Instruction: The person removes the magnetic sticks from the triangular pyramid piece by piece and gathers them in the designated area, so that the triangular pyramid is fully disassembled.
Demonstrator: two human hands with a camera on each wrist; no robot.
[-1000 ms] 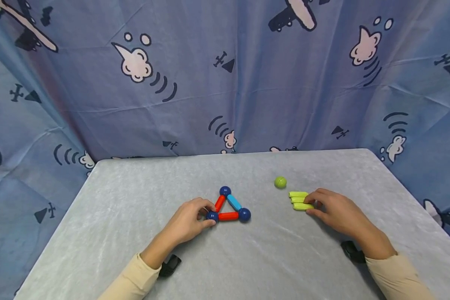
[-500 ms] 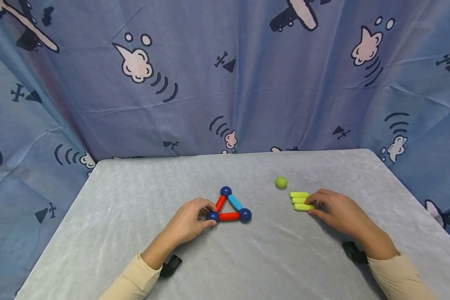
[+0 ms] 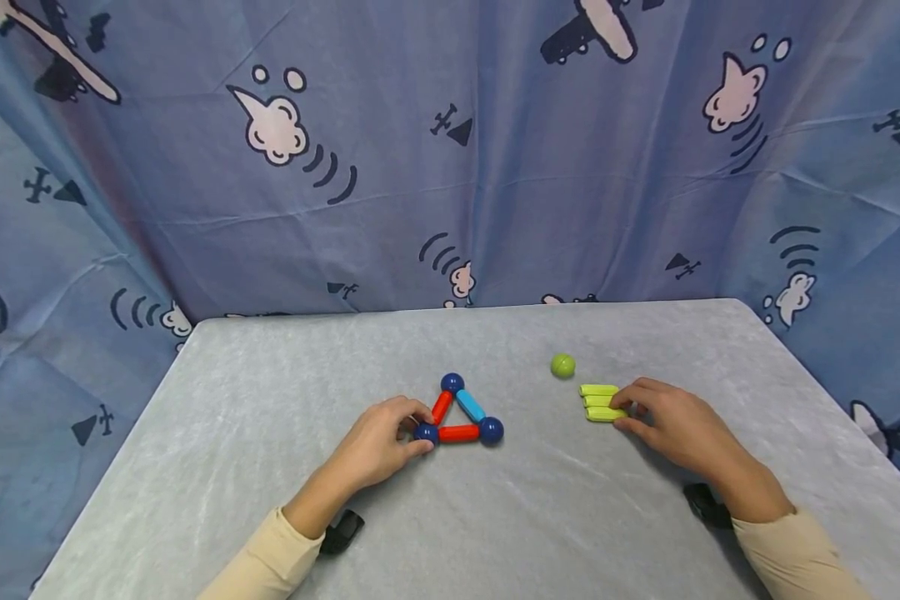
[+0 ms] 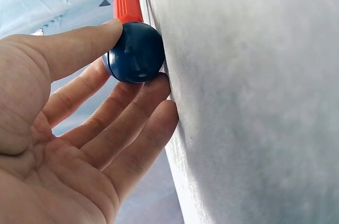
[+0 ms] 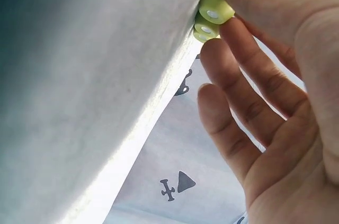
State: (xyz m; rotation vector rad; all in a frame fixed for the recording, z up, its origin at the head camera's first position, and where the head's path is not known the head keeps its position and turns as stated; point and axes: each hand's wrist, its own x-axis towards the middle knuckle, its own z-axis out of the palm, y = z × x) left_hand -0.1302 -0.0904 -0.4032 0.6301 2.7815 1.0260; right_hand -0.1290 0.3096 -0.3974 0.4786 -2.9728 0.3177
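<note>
My left hand [image 3: 381, 437] pinches a dark blue ball [image 4: 136, 52] between thumb and fingers. It is the near-left corner of a flat triangle lying on the table. Two red magnetic rods [image 3: 458, 433], one light blue magnetic rod [image 3: 470, 406] and two more blue balls [image 3: 491, 430] make up the rest of it. Over to the right, my right hand [image 3: 675, 423] grips the right ends of three yellow-green magnetic rods [image 3: 598, 402] laid side by side. In the right wrist view the thumb presses the nearest rod [image 5: 214, 4], whose end shows a silvery disc.
A lime green ball [image 3: 562, 365] sits alone behind the yellow-green rods, apart from both hands. The table [image 3: 300, 358] has a pale grey cloth surface. A blue patterned curtain [image 3: 390, 167] hangs behind its far edge.
</note>
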